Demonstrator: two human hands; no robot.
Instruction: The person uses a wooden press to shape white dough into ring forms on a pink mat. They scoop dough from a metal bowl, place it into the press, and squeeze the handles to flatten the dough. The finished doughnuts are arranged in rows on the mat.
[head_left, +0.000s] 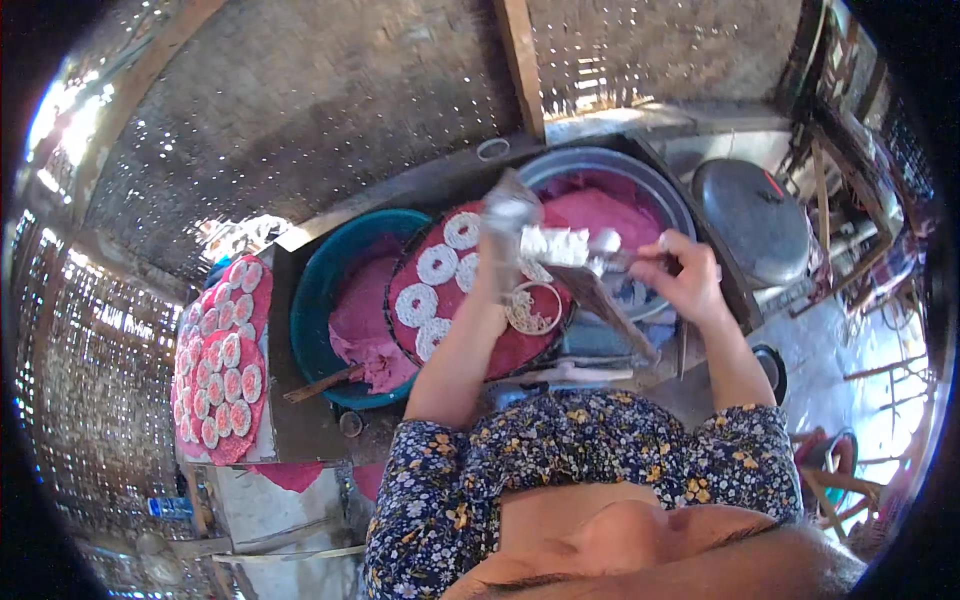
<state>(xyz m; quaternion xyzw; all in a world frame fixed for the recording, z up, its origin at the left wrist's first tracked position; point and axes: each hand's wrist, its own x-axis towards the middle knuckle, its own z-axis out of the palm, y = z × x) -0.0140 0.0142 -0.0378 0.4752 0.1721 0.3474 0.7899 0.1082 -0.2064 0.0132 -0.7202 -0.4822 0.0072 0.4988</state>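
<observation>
My left hand (501, 259), blurred by motion, is raised over a round tray lined with pink cloth (480, 330) and appears to grip a wooden hand press (611, 311). Soft white dough (559, 246) sits at the upper part of the press. From the right, my right hand (681, 274) holds a thin-handled spoon (611, 244) against this dough. White lacy dough rings (416, 305) lie on the cloth. Below my left hand, a pale hoop (556, 304) surrounds loose white strands (527, 311). My left fingers are too blurred to make out.
A teal basin (300, 330) holds pink dough (367, 315) and a wooden paddle (322, 384). Behind the tray stands a grey metal basin (600, 155) with pink material. Pink cloths bearing several white-and-pink rounds (232, 384) lie left. A lidded dark pot (750, 217) stands right.
</observation>
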